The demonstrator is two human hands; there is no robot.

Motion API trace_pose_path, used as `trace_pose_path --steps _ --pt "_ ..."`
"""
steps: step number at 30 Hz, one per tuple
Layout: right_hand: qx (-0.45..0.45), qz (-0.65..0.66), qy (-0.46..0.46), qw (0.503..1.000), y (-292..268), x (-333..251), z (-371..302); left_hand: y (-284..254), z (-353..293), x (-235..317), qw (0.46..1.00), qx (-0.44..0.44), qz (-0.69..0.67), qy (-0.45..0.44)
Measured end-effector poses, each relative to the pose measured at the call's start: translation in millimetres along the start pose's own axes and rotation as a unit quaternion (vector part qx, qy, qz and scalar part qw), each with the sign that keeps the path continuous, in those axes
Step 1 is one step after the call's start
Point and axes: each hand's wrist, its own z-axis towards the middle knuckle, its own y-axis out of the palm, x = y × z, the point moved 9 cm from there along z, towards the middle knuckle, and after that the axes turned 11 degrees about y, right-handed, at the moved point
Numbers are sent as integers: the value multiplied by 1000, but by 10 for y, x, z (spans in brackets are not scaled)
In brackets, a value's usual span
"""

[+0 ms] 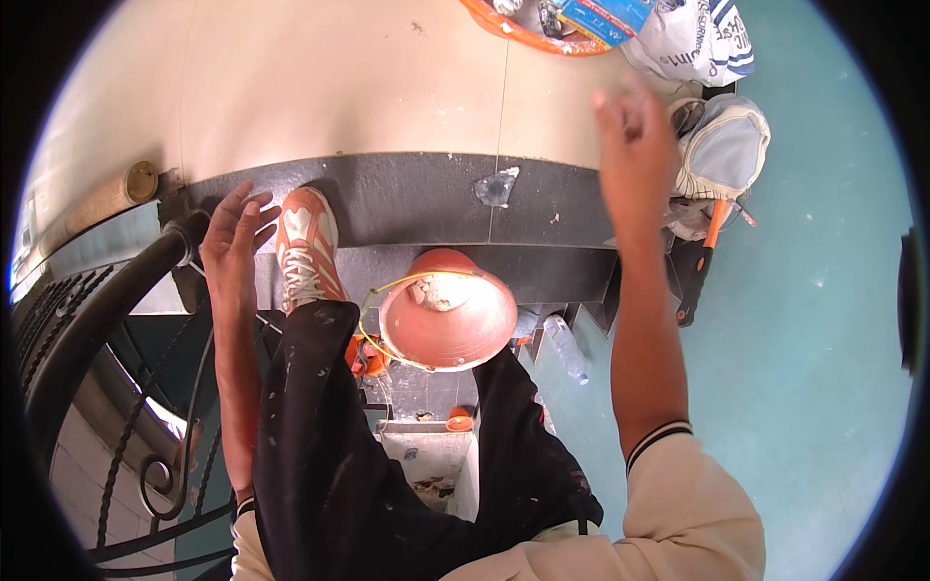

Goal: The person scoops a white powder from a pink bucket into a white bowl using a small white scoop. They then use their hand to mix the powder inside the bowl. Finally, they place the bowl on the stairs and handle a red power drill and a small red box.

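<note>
My left hand (pixel 235 228) is raised beside my orange-and-white shoe (pixel 307 237) and the black stair railing (pixel 184 237). Its fingers are apart and nothing is in it. My right hand (pixel 635 155) reaches forward over the edge of the upper floor, left of a white cloth-like bag (pixel 727 145). Motion blurs its fingers, which look loosely bent and apart, with nothing visible between them. Between my legs, at the dark step, is a pinkish-orange bucket (pixel 484 324) with a yellow handle (pixel 363 315) and whitish material inside. Neither hand touches it.
An orange basin (pixel 572 46) holding a blue packet stands ahead, next to a white printed sack (pixel 693 44). An orange-and-black handled tool (pixel 707 252) leans at the right. Lower down lie a clear plastic bottle (pixel 565 349) and a whitish container (pixel 426 450). A teal wall (pixel 814 320) borders the right side.
</note>
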Motion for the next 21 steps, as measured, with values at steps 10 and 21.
trace_pose_path --steps 10,21 --pt "-478 -50 107 870 -293 1977 -3876 78 -1172 -286 998 31 45 22" --pt "-458 -245 379 766 -1507 4823 -5242 -96 -3771 -317 988 57 137 -47"
